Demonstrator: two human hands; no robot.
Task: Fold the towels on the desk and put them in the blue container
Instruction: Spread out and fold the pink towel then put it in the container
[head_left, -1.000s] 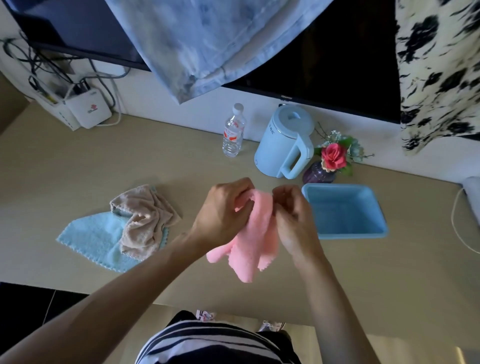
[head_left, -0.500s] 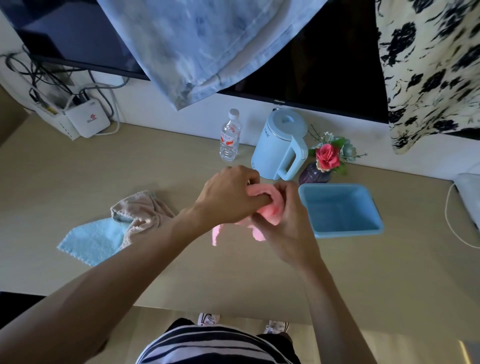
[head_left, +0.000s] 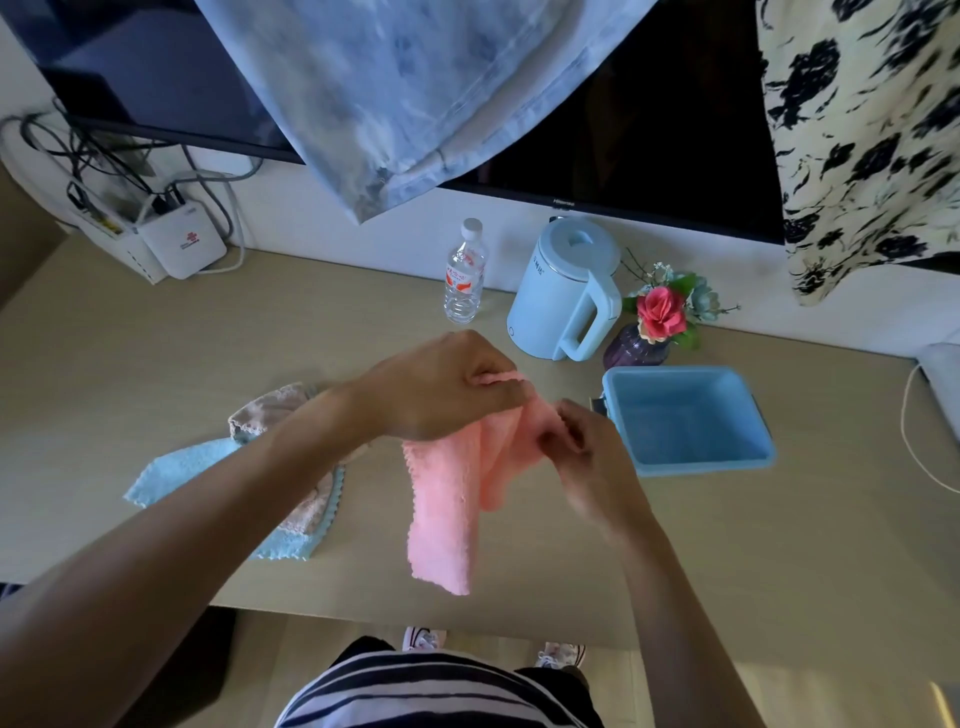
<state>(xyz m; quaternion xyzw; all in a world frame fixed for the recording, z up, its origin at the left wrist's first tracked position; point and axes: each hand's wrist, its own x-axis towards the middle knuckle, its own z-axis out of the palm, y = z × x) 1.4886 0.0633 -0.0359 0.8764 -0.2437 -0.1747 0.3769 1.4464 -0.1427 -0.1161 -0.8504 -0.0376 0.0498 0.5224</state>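
Observation:
A pink towel (head_left: 445, 499) hangs in the air over the desk, held at its top edge by both hands. My left hand (head_left: 441, 387) pinches one upper corner; my right hand (head_left: 582, 447) grips the cloth a little lower and to the right. The towel's free end droops toward the desk's front edge. The blue container (head_left: 691, 462) sits empty on the desk just right of my right hand. A light blue towel (head_left: 182, 467) lies flat on the left with a crumpled beige towel (head_left: 270, 410) on top, both partly hidden by my left forearm.
A clear water bottle (head_left: 465, 275), a pale blue kettle (head_left: 566, 296) and a purple vase with a red flower (head_left: 660, 322) stand along the back wall. A white router (head_left: 182, 247) with cables sits back left. Hanging clothes (head_left: 415, 93) drape over a dark screen above.
The pink towel was bunched tight between both hands half a second ago; now it has dropped open and hangs long, with my hands drawn slightly apart.

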